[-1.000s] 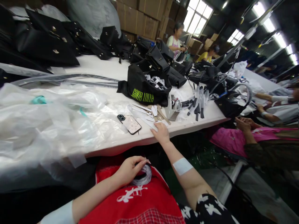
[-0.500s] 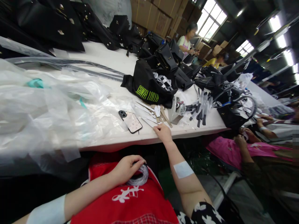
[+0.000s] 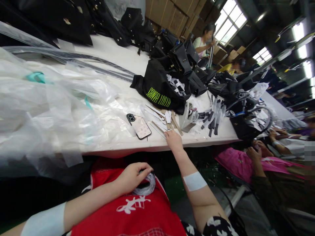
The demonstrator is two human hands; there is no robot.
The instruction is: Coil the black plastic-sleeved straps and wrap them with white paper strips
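My left hand (image 3: pixel 133 177) rests at the red apron (image 3: pixel 147 213), its fingers curled round a roll of greyish-white tape (image 3: pixel 149 186). At the table's front edge, my right hand (image 3: pixel 174 140) has thumb and fingertips pinched together on the end of a thin strip (image 3: pixel 158 128). The strip slants away to the upper left of the fingers. Just beyond lies a loose heap of white and brown card strips (image 3: pixel 168 117). A phone in a pale pink case (image 3: pixel 142 127) lies flat to the left of my right hand.
Clear plastic bags (image 3: pixel 56 108) cover the table's left side. A black bag with green lettering (image 3: pixel 159 87) stands behind the strips, with black handbags (image 3: pixel 180 57) beyond. Black-and-grey strips (image 3: pixel 215 116) lie to the right. A co-worker in a pink apron (image 3: pixel 236 164) sits at right.
The camera view has shifted slightly. My right hand stays at the strips, and a brown strip edge now shows by its fingertips. My left hand keeps its hold on the tape roll.
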